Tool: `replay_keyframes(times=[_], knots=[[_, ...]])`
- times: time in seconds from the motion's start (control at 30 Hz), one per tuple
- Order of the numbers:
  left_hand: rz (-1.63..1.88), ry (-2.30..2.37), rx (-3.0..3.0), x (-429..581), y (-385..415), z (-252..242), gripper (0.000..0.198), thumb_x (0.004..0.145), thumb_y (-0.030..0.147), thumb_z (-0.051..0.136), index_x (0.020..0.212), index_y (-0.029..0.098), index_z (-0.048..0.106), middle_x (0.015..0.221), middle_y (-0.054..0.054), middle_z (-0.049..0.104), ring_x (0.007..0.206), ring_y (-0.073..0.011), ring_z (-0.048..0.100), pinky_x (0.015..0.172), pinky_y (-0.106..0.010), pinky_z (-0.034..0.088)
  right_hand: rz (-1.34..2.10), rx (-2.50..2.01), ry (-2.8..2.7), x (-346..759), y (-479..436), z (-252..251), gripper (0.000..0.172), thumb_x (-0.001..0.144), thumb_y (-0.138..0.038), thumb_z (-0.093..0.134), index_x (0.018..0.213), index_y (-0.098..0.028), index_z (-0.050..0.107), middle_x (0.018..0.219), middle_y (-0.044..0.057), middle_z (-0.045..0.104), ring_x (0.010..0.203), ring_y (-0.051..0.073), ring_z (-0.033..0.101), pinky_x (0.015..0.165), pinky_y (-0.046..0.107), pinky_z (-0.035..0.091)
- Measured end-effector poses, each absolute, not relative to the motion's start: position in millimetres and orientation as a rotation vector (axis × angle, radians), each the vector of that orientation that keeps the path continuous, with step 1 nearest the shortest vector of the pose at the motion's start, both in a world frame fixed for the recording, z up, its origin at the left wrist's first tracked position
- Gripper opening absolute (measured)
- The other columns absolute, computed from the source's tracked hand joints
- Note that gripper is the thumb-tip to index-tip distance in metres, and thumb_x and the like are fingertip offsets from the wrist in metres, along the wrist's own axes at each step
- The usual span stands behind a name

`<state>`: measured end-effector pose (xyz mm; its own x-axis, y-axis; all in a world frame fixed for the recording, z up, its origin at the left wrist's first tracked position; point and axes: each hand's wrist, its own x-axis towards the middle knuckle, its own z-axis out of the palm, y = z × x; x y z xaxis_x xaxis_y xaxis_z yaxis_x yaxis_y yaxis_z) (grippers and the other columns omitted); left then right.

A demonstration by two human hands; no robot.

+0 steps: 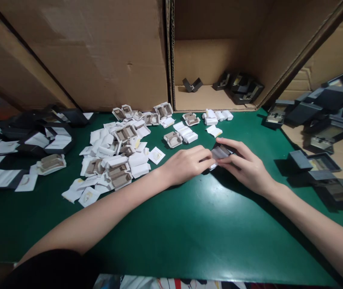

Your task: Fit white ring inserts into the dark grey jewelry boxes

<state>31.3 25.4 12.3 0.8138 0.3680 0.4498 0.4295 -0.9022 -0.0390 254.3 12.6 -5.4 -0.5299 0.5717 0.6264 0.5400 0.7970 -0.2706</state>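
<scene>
Both hands meet over the middle of the green table (165, 224). My left hand (186, 163) is curled, its fingertips pressed against a small dark box with a white insert (219, 152). My right hand (243, 164) grips the same box from the right, fingers over its top and side. The box rests on or just above the table surface. A heap of white folded inserts (117, 156) lies to the left of my left hand.
Several loose white inserts (186, 134) lie just beyond the hands. An open cardboard box (219, 100) at the back holds a few dark boxes (243, 86). Dark boxes pile up at the right (325, 116) and the left (45, 132).
</scene>
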Motion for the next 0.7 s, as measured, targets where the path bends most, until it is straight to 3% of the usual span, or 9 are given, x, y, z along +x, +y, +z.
replay_keyframes(times=[0.1,0.3,0.57,0.7], knots=[[-0.618,-0.713,-2.801,36,20,17,0.024,0.098,0.016,0.037,0.093,0.015,0.061,0.091,-0.006,0.062,0.087,-0.0159,0.057,0.064,-0.024,0.044,0.038,-0.821,-2.242,254,12,-5,0.011,0.083,-0.010,0.061,0.087,-0.021,0.061,0.134,0.013,0.052,0.117,0.026,0.055,0.091,0.045,0.051],[-0.718,-0.584,-2.822,44,20,13,0.029,0.098,0.014,0.036,0.080,0.014,0.059,0.083,-0.005,0.061,0.079,-0.0137,0.056,0.071,-0.026,0.045,0.020,-0.831,-2.235,252,11,-3,0.010,0.084,-0.012,0.060,0.085,-0.021,0.061,0.133,0.012,0.053,0.113,0.026,0.056,0.086,0.046,0.052],[-0.560,-0.548,-3.020,32,35,32,0.021,0.096,0.020,0.043,0.091,0.015,0.063,0.095,-0.008,0.064,0.087,-0.0157,0.059,0.073,-0.026,0.047,0.053,-0.843,-2.236,254,12,-4,0.008,0.083,-0.016,0.062,0.087,-0.022,0.065,0.133,0.011,0.053,0.117,0.027,0.054,0.088,0.046,0.051],[-0.521,-0.514,-3.042,30,38,35,0.021,0.095,0.019,0.044,0.088,0.016,0.064,0.094,-0.007,0.065,0.087,-0.0156,0.059,0.072,-0.026,0.046,0.063,-0.849,-2.232,254,12,-4,0.008,0.083,-0.016,0.063,0.087,-0.023,0.065,0.133,0.011,0.053,0.117,0.027,0.054,0.088,0.046,0.051]])
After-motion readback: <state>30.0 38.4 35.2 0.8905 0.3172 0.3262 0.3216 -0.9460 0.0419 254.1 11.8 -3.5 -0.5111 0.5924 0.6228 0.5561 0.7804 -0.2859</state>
